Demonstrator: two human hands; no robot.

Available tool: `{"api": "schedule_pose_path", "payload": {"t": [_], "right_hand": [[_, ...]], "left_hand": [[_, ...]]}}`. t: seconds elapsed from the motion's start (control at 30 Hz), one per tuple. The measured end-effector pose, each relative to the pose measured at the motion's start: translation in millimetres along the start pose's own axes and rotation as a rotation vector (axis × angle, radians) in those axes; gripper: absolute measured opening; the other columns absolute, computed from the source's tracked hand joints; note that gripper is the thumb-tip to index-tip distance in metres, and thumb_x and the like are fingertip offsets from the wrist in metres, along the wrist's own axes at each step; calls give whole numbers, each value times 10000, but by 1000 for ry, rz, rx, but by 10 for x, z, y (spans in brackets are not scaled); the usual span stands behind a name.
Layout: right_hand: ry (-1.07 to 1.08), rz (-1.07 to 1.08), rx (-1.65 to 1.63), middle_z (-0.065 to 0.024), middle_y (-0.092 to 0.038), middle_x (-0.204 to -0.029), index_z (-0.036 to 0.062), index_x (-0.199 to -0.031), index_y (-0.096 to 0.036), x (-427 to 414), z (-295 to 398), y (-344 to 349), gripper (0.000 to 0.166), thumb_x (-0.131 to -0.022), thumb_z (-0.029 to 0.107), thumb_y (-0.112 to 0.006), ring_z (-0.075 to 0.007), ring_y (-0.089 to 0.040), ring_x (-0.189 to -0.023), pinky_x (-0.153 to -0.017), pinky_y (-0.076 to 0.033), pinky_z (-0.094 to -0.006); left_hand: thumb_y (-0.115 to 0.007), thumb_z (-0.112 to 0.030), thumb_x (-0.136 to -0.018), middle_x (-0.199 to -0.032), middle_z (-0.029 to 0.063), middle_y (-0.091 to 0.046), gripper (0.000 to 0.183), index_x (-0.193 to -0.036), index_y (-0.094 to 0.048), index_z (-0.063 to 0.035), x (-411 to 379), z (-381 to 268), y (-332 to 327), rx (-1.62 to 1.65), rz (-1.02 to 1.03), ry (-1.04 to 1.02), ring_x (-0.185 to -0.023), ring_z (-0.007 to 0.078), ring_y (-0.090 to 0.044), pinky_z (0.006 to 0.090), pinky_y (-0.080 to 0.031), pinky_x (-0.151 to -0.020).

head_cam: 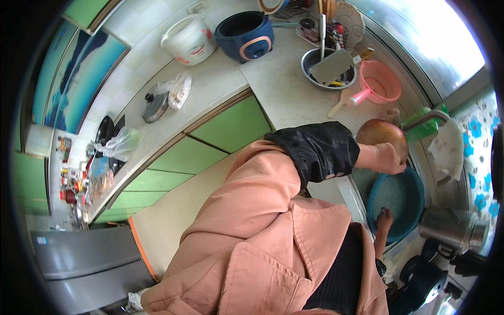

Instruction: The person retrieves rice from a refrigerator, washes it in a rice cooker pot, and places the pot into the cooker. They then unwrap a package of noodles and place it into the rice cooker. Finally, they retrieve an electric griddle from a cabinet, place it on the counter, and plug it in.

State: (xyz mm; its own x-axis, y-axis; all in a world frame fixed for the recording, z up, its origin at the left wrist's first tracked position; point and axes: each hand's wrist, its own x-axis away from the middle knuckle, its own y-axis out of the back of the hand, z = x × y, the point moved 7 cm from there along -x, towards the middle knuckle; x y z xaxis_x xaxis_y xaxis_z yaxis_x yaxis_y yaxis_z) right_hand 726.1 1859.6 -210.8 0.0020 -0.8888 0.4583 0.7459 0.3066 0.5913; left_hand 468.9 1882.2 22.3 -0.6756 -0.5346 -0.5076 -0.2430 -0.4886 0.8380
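A blue plastic basin [403,197] sits tilted over the sink [360,183] in front of me. My left hand [386,159], past a black sleeve cover, has its fingers curled at the basin's upper rim. Behind that hand lies a copper-coloured metal bowl [382,132], partly hidden by it. At the basin's lower-left side, my right hand [384,219] reaches over the rim with bent fingers and appears to grip it. The far side of both hands' fingers is hidden. A curved faucet [429,116] with a white cloth [447,147] over it stands beyond the bowl.
A pink dipper [380,80] and a steel bowl [309,75] holding a cleaver [332,67] stand on the counter. A blue rice cooker [246,37] and a white one [189,41] are farther back. A metal canister [453,228] stands by the basin's lower right.
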Motion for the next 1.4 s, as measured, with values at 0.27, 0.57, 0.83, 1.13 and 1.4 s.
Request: {"api": "schedule_pose_path", "payload": {"t": [0.27,0.57,0.83,1.13,1.4], "right_hand": [[297,209,847,-246,-582,-981,40,-968,-598,-255,-418,-163,259,-827,184,-435,-405,-558,-919,-782,-452,-462],[222,-245,378,-229,-600,-913,8,-980,-583,-45,201,1,230,-822,152,-497,-393,-564,-886,-740,-452,-431],[205,-39,-296,-142,-612,-913,44,-1046,-564,269,950,121,405,-881,389,-431,-307,-577,-892,-733,-464,-418],[-110,139,-859,-91,-570,-840,2,-1037,-490,594,863,414,293,-744,-4,-488,-216,-599,-674,-543,-561,-371],[-148,-81,-902,-115,-577,-835,-29,-1008,-476,602,898,782,265,-747,21,-461,-235,-618,-642,-534,-566,-374]], "left_hand": [[-517,-195,-750,-602,0,-511,202,-939,-588,-186,-179,223,606,-180,-188,53,-428,148,-540,306,-406,-304],[-513,-22,-670,-793,195,-610,516,-1155,-526,-199,440,1292,862,268,-86,935,-732,361,-595,458,-459,-670],[-505,26,-620,-970,165,-631,505,-1122,-545,-8,692,1027,3,751,-42,1015,-848,236,-624,299,-467,-771],[-524,-15,-695,-977,96,-624,412,-1106,-545,10,150,273,-749,1214,199,885,-861,214,-594,291,-449,-790],[-432,-126,-805,-1396,26,-313,425,-1226,-483,-114,-139,1235,-1137,-257,346,288,-1301,230,-253,477,-226,-1034]]}}
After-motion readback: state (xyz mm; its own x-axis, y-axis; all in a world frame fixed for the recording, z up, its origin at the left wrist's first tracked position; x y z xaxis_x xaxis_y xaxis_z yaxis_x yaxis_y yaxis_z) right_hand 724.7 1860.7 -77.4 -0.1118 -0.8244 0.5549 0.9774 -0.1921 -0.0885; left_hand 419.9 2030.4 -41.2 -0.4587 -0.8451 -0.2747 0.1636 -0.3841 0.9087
